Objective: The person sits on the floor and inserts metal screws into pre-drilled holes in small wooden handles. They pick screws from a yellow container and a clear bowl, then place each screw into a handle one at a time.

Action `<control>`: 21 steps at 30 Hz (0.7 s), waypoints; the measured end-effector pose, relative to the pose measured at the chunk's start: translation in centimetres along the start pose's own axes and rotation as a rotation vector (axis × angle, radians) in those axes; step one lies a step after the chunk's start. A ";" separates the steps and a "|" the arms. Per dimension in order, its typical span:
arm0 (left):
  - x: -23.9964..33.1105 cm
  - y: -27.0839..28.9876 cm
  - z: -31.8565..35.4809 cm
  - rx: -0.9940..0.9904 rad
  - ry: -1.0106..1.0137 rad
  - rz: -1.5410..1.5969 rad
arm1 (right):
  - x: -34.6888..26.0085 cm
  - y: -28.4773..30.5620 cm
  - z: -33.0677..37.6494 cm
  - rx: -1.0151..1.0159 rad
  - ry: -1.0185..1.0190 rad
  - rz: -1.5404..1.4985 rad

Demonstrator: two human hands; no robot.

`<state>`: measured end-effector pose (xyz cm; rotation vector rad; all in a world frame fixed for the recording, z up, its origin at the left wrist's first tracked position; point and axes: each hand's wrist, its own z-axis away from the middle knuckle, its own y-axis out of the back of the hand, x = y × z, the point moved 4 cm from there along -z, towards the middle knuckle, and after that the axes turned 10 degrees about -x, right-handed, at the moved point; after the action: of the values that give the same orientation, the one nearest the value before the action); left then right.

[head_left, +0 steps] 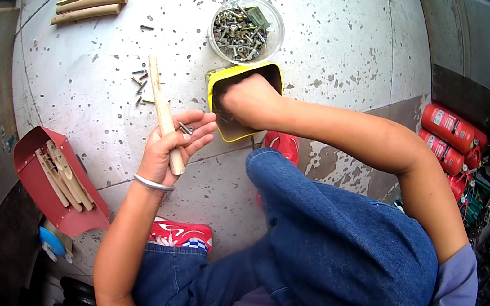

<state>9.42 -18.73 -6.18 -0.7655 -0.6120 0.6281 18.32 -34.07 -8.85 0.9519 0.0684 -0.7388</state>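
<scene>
My left grip clamps a long pale wooden stick near the left edge of the square yellow box; tipping could spill silver metal bolts. I can't tell if my right grip, inside, is closed.

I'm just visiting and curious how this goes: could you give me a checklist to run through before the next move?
1. Left hand holding the wooden stick: ok.
2. Metal bolts in that hand: ok, present.
3. Right hand gripping something: cannot tell; it is partly hidden inside the yellow-edged container.
4. Clear tub stocked with hardware: ok.
5. Loose screws gathered: not ok, scattered near the stick.
</scene>
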 end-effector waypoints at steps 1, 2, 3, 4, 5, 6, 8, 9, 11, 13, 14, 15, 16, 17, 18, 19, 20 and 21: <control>0.0 -0.2 -0.1 -0.018 0.008 0.003 | 0.4 0.0 0.2 -0.022 -0.044 -0.039; -0.2 -0.5 -0.2 -0.040 0.014 0.020 | 0.7 0.0 0.5 -0.044 -0.090 -0.078; -0.2 -0.8 -0.1 -0.059 0.014 0.036 | 0.8 0.9 1.0 0.049 -0.098 -0.215; -0.3 -0.9 0.1 -0.069 0.012 0.054 | 0.5 2.3 1.7 0.139 -0.099 -0.354; -0.3 -0.8 0.3 -0.068 0.010 0.069 | 0.2 3.8 2.3 0.227 -0.098 -0.495; -0.3 -1.0 0.2 -0.078 0.014 0.084 | -0.1 5.0 3.1 0.178 -0.130 -0.754; -0.5 -1.2 0.3 -0.094 0.031 0.099 | -0.8 4.8 3.2 0.106 -0.082 -1.017; -0.5 -1.2 0.2 -0.106 0.048 0.097 | -1.2 4.8 3.3 0.072 -0.060 -1.149; -0.6 -1.4 0.1 -0.121 0.071 0.092 | -1.7 4.8 3.2 0.015 -0.097 -1.129; -0.6 -1.6 0.0 -0.130 0.086 0.084 | -1.8 4.7 3.1 0.004 -0.141 -1.100; -0.6 -1.7 0.1 -0.130 0.092 0.084 | -1.8 4.4 3.1 0.013 -0.141 -1.102; -0.6 -1.7 0.1 -0.131 0.097 0.086 | -1.8 4.3 3.1 0.032 -0.128 -1.074; -0.6 -1.8 0.2 -0.133 0.102 0.089 | -1.8 4.2 3.1 0.051 -0.115 -1.045; -0.7 -1.8 0.1 -0.135 0.103 0.083 | -1.8 4.3 3.2 0.071 -0.104 -1.017; -0.8 -1.7 0.2 -0.135 0.102 0.079 | -1.8 4.2 3.2 0.041 -0.117 -1.042; -0.8 -1.6 0.2 -0.135 0.102 0.074 | -1.6 4.4 3.3 0.011 -0.131 -1.067; -0.8 -1.7 0.1 -0.148 0.102 0.082 | -1.4 4.7 3.5 -0.019 -0.146 -1.092; -0.7 -1.9 0.1 -0.158 0.100 0.089 | -0.9 5.3 3.6 -0.038 -0.184 -1.110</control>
<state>9.37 -20.25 -4.84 -0.9704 -0.5419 0.6238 19.92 -34.44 -2.56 0.7572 0.4715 -1.8314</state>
